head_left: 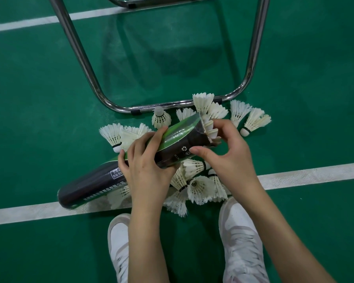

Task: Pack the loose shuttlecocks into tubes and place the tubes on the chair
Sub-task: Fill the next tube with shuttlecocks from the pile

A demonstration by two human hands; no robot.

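Observation:
A black-and-green shuttlecock tube (102,180) lies slanted above the floor, its open mouth up and to the right. My left hand (145,160) grips the tube around its middle. My right hand (227,152) is at the mouth, its fingers curled round a white shuttlecock (209,129) that sits partly inside the opening. Several loose white shuttlecocks (198,186) lie scattered on the floor under and around the tube, more of them (251,119) at the right and others (114,135) at the left. The chair's chrome leg frame (172,105) stands just beyond the pile.
The floor is a green court (294,68) with white lines (315,174). My two white shoes (239,231) stand close below the pile. The chair's seat is out of view above.

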